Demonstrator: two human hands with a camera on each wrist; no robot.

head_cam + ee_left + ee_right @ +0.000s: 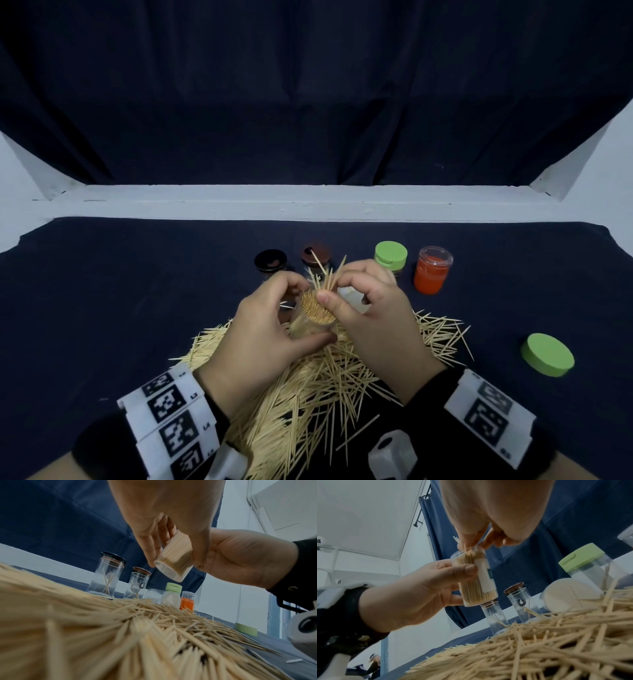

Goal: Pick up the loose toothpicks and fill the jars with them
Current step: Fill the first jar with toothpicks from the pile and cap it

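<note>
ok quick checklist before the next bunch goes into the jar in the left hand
1. Left hand has a firm grip on the jar: ok.
2. Jar mouth is uncovered: ok, packed toothpick tips show at it.
3. Room left in the jar: not ok, it looks nearly full.
4. Right hand pinches a few toothpicks at the mouth: ok.
5. Loose pile within reach under both hands: ok.
6. Matching lid ready: cannot tell, a green lid lies to the right.
</note>
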